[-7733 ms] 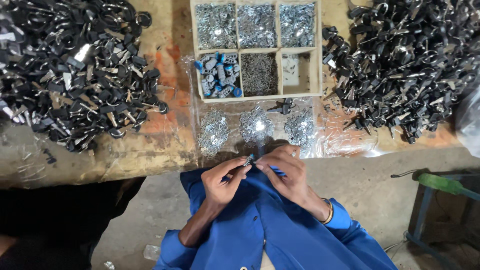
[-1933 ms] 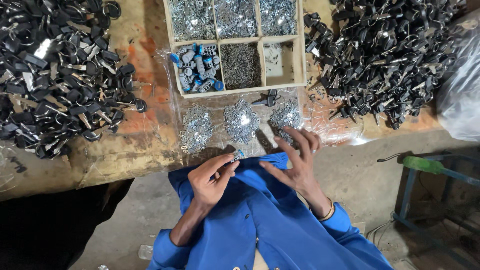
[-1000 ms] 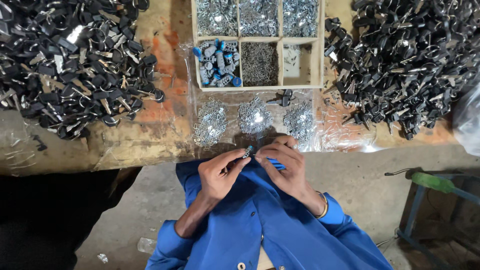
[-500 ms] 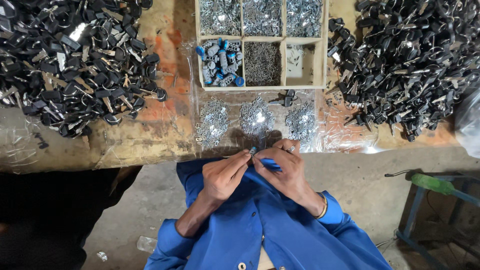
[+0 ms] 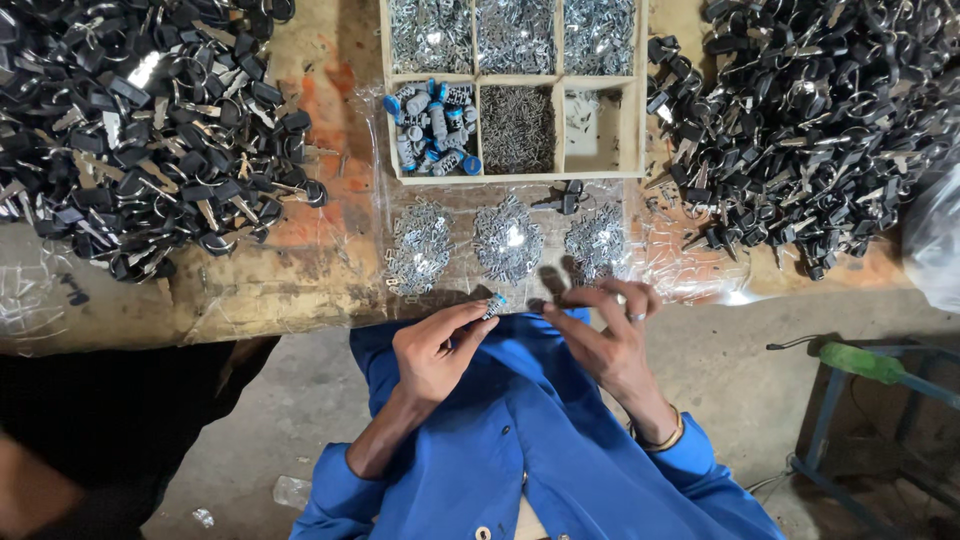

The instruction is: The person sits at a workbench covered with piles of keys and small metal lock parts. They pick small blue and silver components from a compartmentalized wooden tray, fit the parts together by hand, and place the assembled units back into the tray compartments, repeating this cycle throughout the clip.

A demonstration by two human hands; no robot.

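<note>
- Left hand (image 5: 432,350) pinches a small lock cylinder (image 5: 493,305), silver w/ blue tip, btwn thumb and fingertips, held just off the near edge of the counter (image 5: 300,280), over the blue-clad lap.
- Right hand (image 5: 605,335) open, fingers spread and slack, grasping nothing visible; fingertips near the rightmost pile of small metal bits (image 5: 596,240), just above the counter edge. Ring on one finger, bangle at wrist.
- Cylinder: judged light, rigid metal, smooth and round, so prob. slippery and apt to roll if set down. Best hold looks like a pinch across the mid-body, leaving the blue end free.
- Three piles of tiny silver parts on clear plastic sheet (image 5: 660,270); middle pile (image 5: 508,240), left pile (image 5: 418,250). Bits look thin, light, easy to scatter; fingertip pick only.
- Wooden divided tray (image 5: 640,100) behind: more blue-tipped cylinders (image 5: 435,125) in one bin, dark pins (image 5: 518,128) beside, silver parts in top row.
- Heaps of black-headed keys left (image 5: 140,130) and right (image 5: 810,130), well apart from hands.
</note>
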